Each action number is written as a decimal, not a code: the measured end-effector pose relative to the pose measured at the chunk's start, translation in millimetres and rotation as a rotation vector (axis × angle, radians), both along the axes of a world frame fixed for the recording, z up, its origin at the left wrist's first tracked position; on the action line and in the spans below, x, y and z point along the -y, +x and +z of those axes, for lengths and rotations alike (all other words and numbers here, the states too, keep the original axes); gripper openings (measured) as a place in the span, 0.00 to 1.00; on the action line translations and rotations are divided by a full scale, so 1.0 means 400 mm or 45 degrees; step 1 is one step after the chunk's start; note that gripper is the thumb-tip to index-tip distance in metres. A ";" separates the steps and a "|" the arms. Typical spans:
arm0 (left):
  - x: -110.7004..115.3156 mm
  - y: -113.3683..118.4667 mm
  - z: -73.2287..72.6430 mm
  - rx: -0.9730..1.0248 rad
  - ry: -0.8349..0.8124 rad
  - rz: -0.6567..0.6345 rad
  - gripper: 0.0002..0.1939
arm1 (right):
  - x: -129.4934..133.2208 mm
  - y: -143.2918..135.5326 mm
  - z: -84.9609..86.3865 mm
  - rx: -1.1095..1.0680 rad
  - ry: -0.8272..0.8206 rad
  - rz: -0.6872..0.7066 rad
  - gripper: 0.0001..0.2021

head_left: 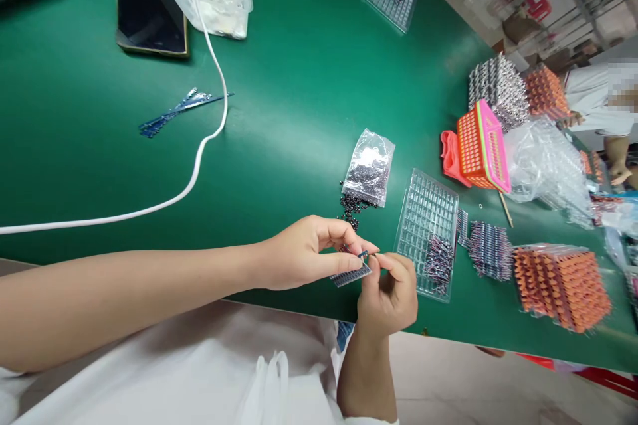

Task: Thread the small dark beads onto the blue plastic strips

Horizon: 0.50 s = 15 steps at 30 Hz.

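Observation:
My left hand (314,252) pinches a small grey ridged strip (351,275) near the table's front edge. A tiny blue piece (363,254) shows at its fingertips. My right hand (389,289) meets it from the right, thumb and forefinger pressed together on something too small to make out. Just beyond the hands, dark beads (351,207) lie loose beside a clear bag (369,169) of similar beads. To the right, a clear compartment tray (423,212) holds a heap of small dark and pink pieces (439,262).
A white cable (199,159) curves across the left side, near blue strips (174,113) and a phone (149,10). Rightward are stacked blue pieces (491,250), orange stacks (563,285), an orange basket (471,149) and plastic bags (548,159). Another person's hand (619,172) shows at far right.

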<state>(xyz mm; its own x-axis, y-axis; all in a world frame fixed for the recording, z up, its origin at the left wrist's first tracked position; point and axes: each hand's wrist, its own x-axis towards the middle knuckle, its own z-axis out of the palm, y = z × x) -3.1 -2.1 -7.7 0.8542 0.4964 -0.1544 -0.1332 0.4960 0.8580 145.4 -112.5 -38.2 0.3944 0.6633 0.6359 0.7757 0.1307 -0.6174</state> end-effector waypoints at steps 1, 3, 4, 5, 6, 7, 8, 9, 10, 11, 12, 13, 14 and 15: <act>0.001 -0.001 0.001 0.001 0.050 0.005 0.06 | 0.000 -0.001 0.000 -0.023 0.002 0.004 0.04; 0.002 -0.002 0.003 -0.003 0.095 0.005 0.06 | 0.001 -0.001 0.000 -0.037 0.010 0.010 0.05; 0.002 -0.002 0.005 -0.008 0.095 0.005 0.06 | 0.002 -0.001 -0.001 -0.029 0.015 0.011 0.06; 0.002 -0.003 0.006 -0.014 0.086 0.006 0.06 | 0.002 -0.001 -0.002 -0.012 0.021 0.010 0.07; 0.002 -0.003 0.007 -0.019 0.075 0.007 0.06 | 0.002 -0.001 -0.002 0.010 0.028 0.007 0.08; 0.002 -0.003 0.008 -0.022 0.064 0.008 0.06 | 0.002 0.000 -0.003 0.030 0.035 0.004 0.09; 0.002 -0.004 0.009 -0.023 0.055 0.010 0.06 | 0.002 0.001 -0.003 0.046 0.042 0.000 0.09; 0.002 -0.004 0.010 -0.022 0.046 0.011 0.06 | 0.002 0.001 -0.004 0.060 0.049 -0.002 0.10; 0.001 -0.003 0.010 -0.020 0.036 0.012 0.06 | 0.002 0.002 -0.004 0.075 0.055 -0.003 0.10; 0.001 -0.003 0.010 -0.017 0.023 0.012 0.05 | 0.002 0.003 -0.003 0.094 0.057 -0.003 0.11; 0.000 -0.002 0.009 -0.014 0.006 0.014 0.05 | 0.002 0.004 -0.003 0.117 0.057 -0.001 0.11; 0.000 -0.002 0.008 -0.010 -0.018 0.013 0.05 | 0.003 0.006 -0.003 0.144 0.056 0.001 0.12; -0.001 -0.001 0.008 -0.005 -0.044 0.014 0.05 | 0.003 0.007 -0.002 0.172 0.051 0.003 0.12; -0.002 0.000 0.007 -0.001 -0.069 0.016 0.05 | 0.004 0.008 -0.002 0.198 0.044 0.003 0.12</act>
<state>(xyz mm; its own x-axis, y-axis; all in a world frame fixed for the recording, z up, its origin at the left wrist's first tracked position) -3.2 -1.4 -4.8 0.8480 0.4979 -0.1819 -0.1391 0.5402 0.8300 148.6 -114.0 -39.0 0.2876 0.6408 0.7118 0.8614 0.1519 -0.4848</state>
